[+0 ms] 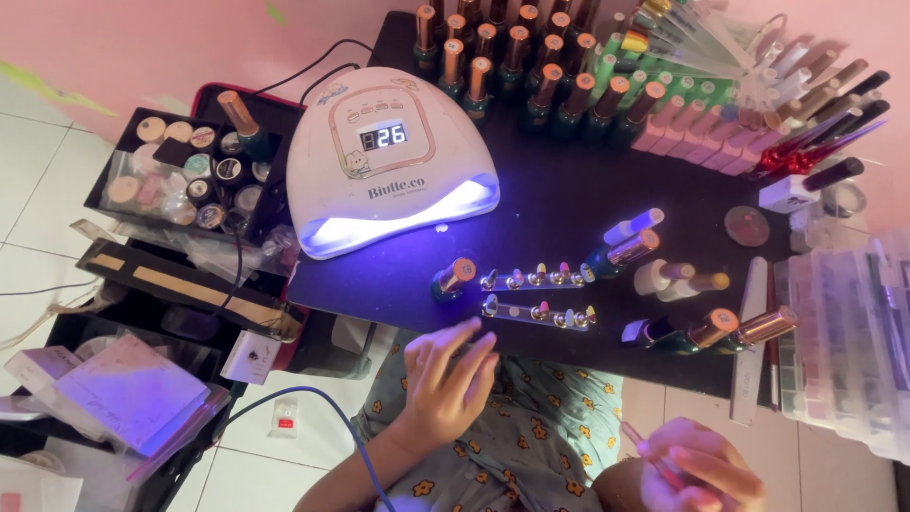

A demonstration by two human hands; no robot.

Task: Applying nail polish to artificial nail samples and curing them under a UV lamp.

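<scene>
A: What is at your far left?

B: A tray of small round pots, then the white nail lamp glowing violet at its mouth, on the black table.

A: And your left hand?

B: Your left hand is open, fingers spread and pointing up toward the table edge, gripping nothing. Just beyond the fingertips lie two clear strips of nail samples, long axes running left to right.

A: My right hand?

B: Your right hand is closed around a thin pink brush at the lower right, over your lap. Its long axis slants, the free end pointing up and left toward your left hand. Polish bottles lie on their sides above it.
</scene>
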